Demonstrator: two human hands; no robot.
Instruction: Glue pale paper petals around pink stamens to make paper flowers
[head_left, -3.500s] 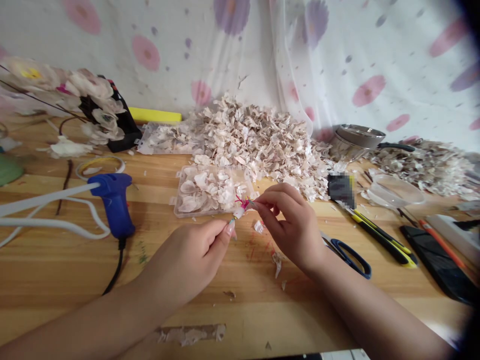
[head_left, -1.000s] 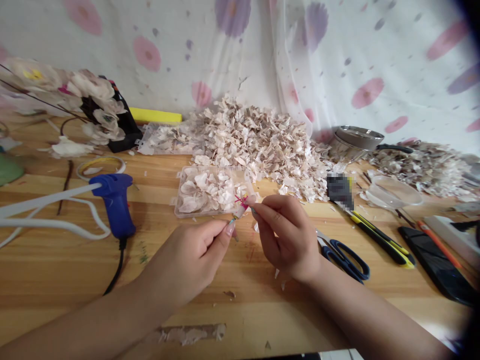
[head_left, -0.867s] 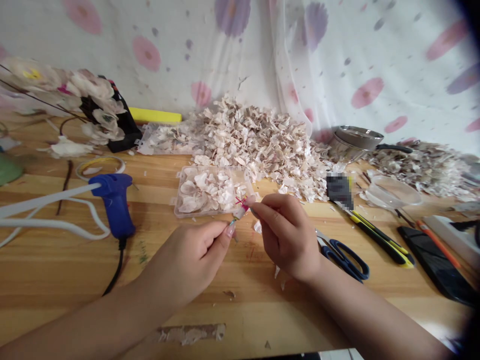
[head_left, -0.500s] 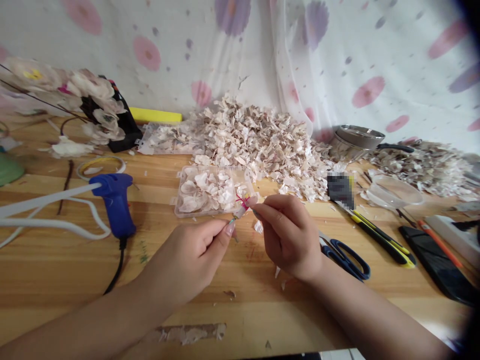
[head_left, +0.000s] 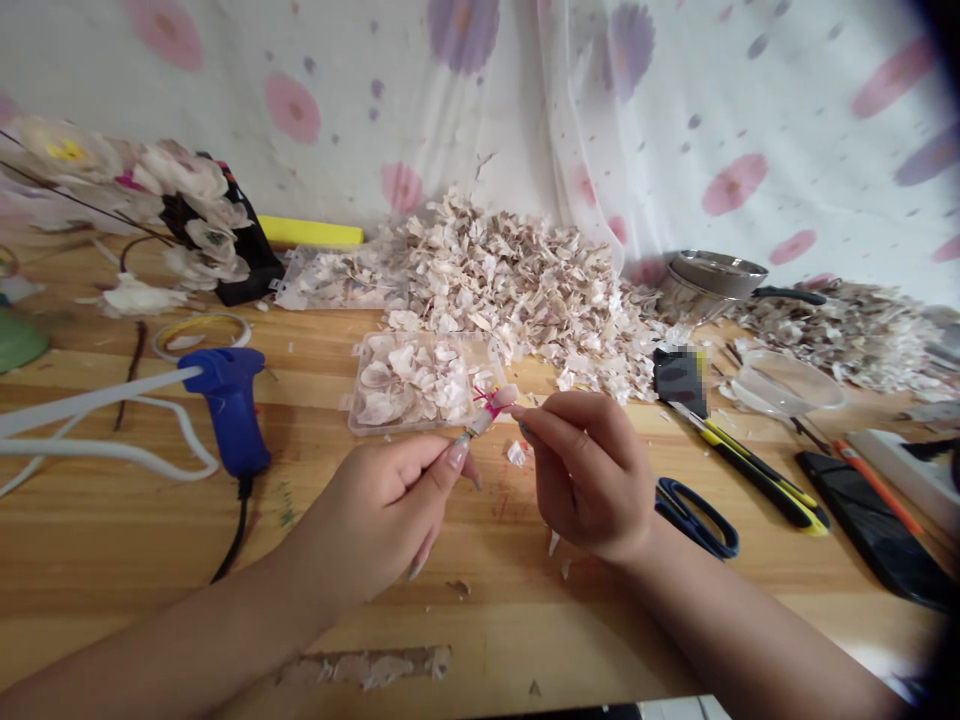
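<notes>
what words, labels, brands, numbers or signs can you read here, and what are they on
None can be read.
Black-and-yellow item: pixelated patch, unreadable.
Table: green marks and faint red marks, too blurred to make out as words.
Glue gun, cutter and phone: no legible text.

A pale, whitish curtain (head_left: 337, 60) spans the whole background, printed with pink blooms (head_left: 292, 107), purple blooms (head_left: 465, 30) and small grey-purple spots, and gathered into soft vertical folds (head_left: 559, 110) near the middle. Before it spreads a light wooden tabletop (head_left: 525, 640) with streaky grain (faint red and green marks stain it). Soft light leaves a whitish glare (head_left: 874, 660) at the lower right.
</notes>
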